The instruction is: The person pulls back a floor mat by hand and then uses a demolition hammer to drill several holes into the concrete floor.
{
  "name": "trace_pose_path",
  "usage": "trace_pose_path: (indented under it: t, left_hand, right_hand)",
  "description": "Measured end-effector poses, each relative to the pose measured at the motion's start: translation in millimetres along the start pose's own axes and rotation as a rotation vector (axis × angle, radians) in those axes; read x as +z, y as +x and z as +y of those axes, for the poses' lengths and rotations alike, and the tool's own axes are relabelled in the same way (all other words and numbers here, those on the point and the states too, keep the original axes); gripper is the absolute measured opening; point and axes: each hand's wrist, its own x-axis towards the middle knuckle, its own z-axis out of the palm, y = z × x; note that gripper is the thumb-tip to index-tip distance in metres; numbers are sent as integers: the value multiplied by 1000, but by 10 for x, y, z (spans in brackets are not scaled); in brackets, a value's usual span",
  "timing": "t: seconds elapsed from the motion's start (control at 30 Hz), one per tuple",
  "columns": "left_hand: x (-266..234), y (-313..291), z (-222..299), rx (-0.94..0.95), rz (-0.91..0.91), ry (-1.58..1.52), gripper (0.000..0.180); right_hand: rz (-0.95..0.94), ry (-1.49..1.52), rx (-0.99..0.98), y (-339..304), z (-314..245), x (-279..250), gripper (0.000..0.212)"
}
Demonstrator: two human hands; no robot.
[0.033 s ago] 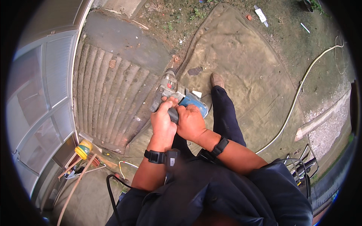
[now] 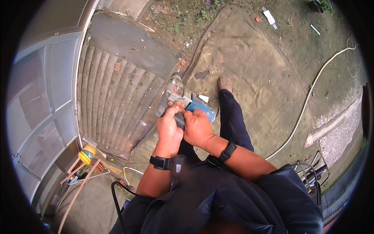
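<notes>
A blue and grey hammer drill point(image 2: 200, 106) is in front of me, its chuck end pointing away toward the far edge of the ribbed concrete ramp point(image 2: 113, 97). My left hand point(image 2: 170, 126) is closed on the dark grip at its left side, thumb and fingertips lying along the grey casing. Close against it, my right hand point(image 2: 198, 126) is closed round the black handle just below the blue motor housing. Whether a bit is touching the ground cannot be made out. A small white piece point(image 2: 203, 98) shows beside the blue housing.
A brown ground sheet point(image 2: 265, 89) lies under my shoe point(image 2: 224, 84). A pale hose point(image 2: 311, 87) curves along the right. Glazed door panels point(image 2: 43, 85) border the left, with a yellow container point(image 2: 87, 154) and a wooden handle point(image 2: 80, 193) below. A metal frame point(image 2: 317, 169) stands at lower right.
</notes>
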Motion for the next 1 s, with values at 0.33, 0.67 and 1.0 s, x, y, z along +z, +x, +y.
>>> trace_pose_path:
  t: [0.33,0.67,1.0]
  left_hand:
    - [128,-559,-372,31,28,0,29]
    - [163,-884,-911,7,-69,8,40]
    - [-42,-1027,-1975,107,-203,190,22]
  right_hand:
    - [-118,-31,-12,-429,137,-530,47]
    - [-141,-9,114,-983,332,-753,44]
    - [12,31,264,-1860,984,-439,38]
